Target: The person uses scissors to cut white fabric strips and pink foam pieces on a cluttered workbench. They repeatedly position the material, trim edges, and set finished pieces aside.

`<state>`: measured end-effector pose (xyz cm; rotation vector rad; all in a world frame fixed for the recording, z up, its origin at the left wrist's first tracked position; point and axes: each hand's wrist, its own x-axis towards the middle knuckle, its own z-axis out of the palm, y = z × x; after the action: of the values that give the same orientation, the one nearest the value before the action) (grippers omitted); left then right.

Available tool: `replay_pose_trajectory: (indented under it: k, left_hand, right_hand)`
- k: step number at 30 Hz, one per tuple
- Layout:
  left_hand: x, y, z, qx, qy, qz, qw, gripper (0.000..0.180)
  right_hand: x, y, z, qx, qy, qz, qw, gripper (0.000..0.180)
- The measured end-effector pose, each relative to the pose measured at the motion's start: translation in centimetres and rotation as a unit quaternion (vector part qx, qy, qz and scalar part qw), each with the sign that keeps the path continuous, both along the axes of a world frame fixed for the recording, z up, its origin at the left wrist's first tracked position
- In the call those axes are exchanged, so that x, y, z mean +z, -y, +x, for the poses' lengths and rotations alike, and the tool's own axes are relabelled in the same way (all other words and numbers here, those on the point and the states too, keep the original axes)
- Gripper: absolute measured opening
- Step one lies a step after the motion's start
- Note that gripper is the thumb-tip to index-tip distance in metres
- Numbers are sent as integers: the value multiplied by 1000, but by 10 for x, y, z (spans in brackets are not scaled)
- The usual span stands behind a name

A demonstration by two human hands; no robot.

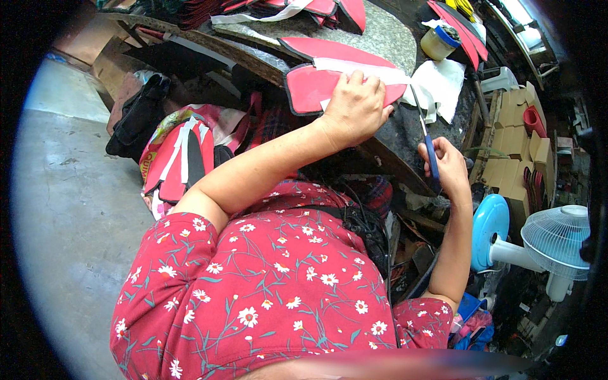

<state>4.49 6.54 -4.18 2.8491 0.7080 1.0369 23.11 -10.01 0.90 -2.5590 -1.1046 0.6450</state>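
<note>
My left hand (pixel 356 109) presses its curled fingers on a red, black-edged piece (pixel 310 88) that looks like a shoe upper. It lies at the edge of the worktable. Along its middle runs a white strip (pixel 335 64), which passes beyond the pointed right end. My right hand (pixel 449 166) is closed round the blue handle of a pair of scissors (pixel 431 152). The blades point away from me and reach the white strip just past the red tip. A loose white length (pixel 427 107) hangs beside them. Whether the blades are apart cannot be made out.
More red pieces (pixel 345 16) lie at the table's far side. A blue-rimmed jar (pixel 438 44) stands beside a white sheet (pixel 451 79). Similar red pieces (pixel 171 158) rest on a cloth at left. Cardboard boxes (pixel 506 142) and a fan (pixel 557 234) are at right.
</note>
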Motion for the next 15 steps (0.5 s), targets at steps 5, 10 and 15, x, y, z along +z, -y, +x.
replay_pose_trajectory:
  k: [5, 10, 15]
  left_hand:
    - [-1, 1, 1, 8, -11, 4, 1000, 43]
    - [-1, 3, 0, 18, -26, 25, 999, 45]
    - [1, 4, -1, 19, -54, 21, 998, 47]
  right_hand:
    - [-10, -10, 0, 1, -5, 43, 999, 49]
    - [-13, -7, -11, -11, -86, 117, 989, 40]
    - [-13, -12, -20, -53, -174, 142, 973, 39]
